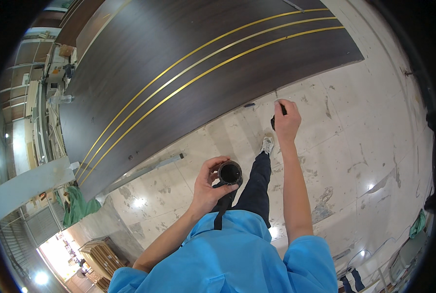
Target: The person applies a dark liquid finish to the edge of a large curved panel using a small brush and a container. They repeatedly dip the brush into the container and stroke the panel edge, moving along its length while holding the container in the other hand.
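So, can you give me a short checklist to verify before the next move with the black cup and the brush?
1. Left hand grips the small black cup: ok.
2. Cup held upright, mouth up: ok.
3. What is inside the cup: cannot tell, too dark.
4. Right hand closed on a dark tool: ok; whether it is a brush, cannot tell.
5. Dark wood panel with gold stripes lies flat nearby: ok.
6. Foot stands on the floor, apart from the panel: ok.

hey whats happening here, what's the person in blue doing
A person in a blue top stands on a pale tiled floor beside a large dark wood panel inlaid with three gold strips. The left hand holds a small black round container, open end up. The right hand, stretched forward, has its grip on a small dark object I cannot identify.
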The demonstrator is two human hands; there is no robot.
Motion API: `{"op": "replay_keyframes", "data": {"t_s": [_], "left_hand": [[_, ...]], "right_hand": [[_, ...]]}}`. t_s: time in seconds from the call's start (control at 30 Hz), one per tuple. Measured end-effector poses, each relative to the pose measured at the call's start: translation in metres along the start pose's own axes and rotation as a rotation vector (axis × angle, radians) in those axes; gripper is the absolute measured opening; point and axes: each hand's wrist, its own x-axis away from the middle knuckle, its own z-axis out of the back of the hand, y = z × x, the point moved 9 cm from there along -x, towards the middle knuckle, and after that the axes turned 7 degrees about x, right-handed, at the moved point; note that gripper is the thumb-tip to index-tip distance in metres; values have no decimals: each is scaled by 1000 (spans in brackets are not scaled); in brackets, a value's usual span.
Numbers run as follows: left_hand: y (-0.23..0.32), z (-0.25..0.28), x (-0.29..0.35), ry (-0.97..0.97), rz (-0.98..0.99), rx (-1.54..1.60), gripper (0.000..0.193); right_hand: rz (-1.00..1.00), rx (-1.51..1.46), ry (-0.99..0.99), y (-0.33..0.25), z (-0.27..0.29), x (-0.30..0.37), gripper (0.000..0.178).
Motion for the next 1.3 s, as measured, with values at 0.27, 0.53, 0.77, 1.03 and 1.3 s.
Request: {"op": "replay_keyframes", "data": {"t_s": [0.27,0.53,0.77,1.03,1.3], "left_hand": [[2,-7,-5,0,-4,6,73],[4,-15,-14,-4,-5,42,72],[5,-20,-20,-2,14,51,73],[7,-27,-28,-9,13,50,73],[10,-28,-34,-22,5,47,73]], "right_hand": [[-15,83,25,1,8,-4,5],[74,52,-164,0,-6,-2,8],[62,17,-118,8,-1,-7,8],[-70,67,76,24,24,-22,6],[1,52,-79,2,3,-8,6]]}}
